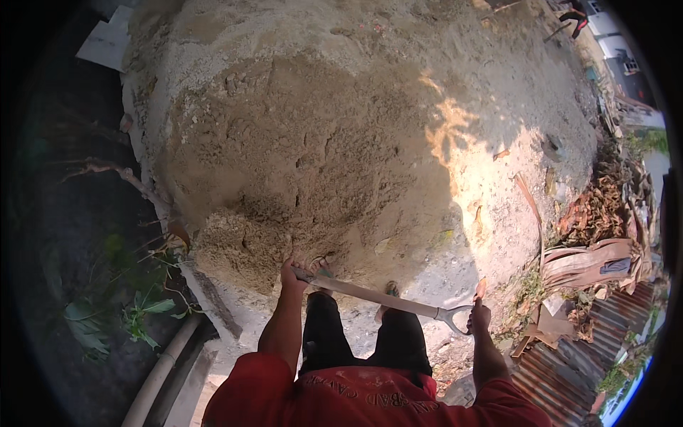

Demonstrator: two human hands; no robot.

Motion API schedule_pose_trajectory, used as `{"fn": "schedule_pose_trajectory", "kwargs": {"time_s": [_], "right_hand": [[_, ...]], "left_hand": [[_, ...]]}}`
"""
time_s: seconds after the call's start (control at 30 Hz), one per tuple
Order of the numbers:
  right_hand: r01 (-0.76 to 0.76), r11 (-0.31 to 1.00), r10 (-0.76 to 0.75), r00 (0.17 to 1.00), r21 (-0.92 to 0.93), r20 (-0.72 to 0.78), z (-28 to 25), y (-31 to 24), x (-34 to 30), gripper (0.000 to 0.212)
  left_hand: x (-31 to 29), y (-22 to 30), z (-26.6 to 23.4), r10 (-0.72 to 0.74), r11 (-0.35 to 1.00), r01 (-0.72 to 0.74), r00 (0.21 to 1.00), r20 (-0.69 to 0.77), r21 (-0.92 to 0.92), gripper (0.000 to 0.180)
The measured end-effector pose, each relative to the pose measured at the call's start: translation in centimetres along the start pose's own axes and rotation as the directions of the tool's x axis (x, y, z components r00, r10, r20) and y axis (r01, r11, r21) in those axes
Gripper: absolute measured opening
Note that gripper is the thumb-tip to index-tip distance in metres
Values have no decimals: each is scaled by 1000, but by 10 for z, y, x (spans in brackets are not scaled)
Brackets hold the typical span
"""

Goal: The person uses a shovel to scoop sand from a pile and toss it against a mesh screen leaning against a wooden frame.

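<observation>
I hold a shovel (377, 295) crosswise in front of my legs, its pale wooden shaft sloping down to the right. My left hand (290, 275) is closed round the shaft's lower end, by the dark metal socket. At the other end, my right hand (479, 317) grips the grey D-shaped handle. I cannot make out the blade, which is beyond my left hand, against the sand. A broad heap of damp brown sand (306, 149) spreads ahead of my feet, with a darker, rougher mound (238, 245) nearest my left hand.
A low concrete edge (206, 295) borders the left side, with a pipe (162, 370), branches and leaves beyond. On the right lie dry leaves (597, 203), brown sheeting (587, 265) and rusty corrugated metal (583, 349). Another person (575, 18) stands far off at upper right.
</observation>
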State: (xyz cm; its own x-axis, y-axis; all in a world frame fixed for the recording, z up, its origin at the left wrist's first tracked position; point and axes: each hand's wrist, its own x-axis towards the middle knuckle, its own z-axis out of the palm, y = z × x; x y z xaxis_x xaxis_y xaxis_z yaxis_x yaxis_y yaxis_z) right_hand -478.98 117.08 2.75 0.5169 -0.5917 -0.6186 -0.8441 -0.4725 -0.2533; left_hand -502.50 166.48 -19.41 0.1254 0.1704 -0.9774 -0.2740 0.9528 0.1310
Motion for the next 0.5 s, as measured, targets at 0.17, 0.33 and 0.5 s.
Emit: {"fn": "schedule_pose_trajectory", "kwargs": {"time_s": [0.17,0.33,0.5], "right_hand": [[60,964,-56,998,-260,22,-90,-89,8,55],[178,894,-138,982,-410,126,-127,-200,52,61],[156,984,-89,851,-87,518,-164,-318,160,48]], "left_hand": [[-69,-61,3,15,1000,-15,1000,19,-16,25],[-100,-96,73,58,997,-65,991,-116,-51,25],[-101,-123,235,103,982,-78,985,-139,169,22]]}}
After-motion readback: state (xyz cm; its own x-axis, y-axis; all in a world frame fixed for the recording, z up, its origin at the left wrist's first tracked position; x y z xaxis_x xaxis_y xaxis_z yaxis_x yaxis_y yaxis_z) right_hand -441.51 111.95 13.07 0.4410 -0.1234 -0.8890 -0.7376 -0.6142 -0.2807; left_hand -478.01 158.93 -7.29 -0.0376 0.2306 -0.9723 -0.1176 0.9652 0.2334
